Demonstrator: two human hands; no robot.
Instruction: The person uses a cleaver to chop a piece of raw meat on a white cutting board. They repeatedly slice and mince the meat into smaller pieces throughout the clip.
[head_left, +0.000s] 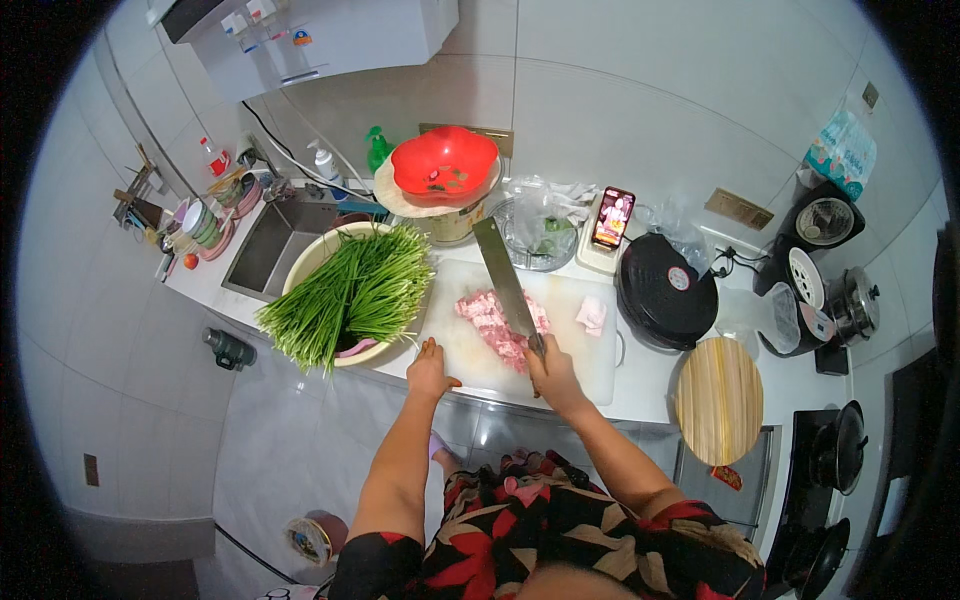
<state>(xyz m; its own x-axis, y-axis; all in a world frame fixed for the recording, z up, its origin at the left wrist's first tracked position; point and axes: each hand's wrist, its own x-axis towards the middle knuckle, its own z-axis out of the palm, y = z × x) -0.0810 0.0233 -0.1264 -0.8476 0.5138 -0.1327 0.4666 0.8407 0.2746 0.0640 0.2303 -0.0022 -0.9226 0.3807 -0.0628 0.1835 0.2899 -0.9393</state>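
Note:
My right hand (555, 375) grips the handle of a cleaver (501, 274). Its broad blade points up and to the left, over chopped raw pink meat (487, 326). The meat lies in a loose heap on a white plastic cutting board (577, 367), with a separate pale piece of meat or fat (592, 315) at the right. At the board's front left corner rests my left hand (430, 373), thumb spread and nothing visibly held. Just left of it, a cream basin (306, 259) is heaped with long green chives (352, 292), which overhang the counter's front edge.
A sink (274, 240) lies left of the basin. Behind the board stand a red bowl (445, 161) on a container, a clear plastic bag (536, 217) and a lit phone (613, 217). To the right are a black round electric appliance (664, 300) and a round wooden board (720, 401).

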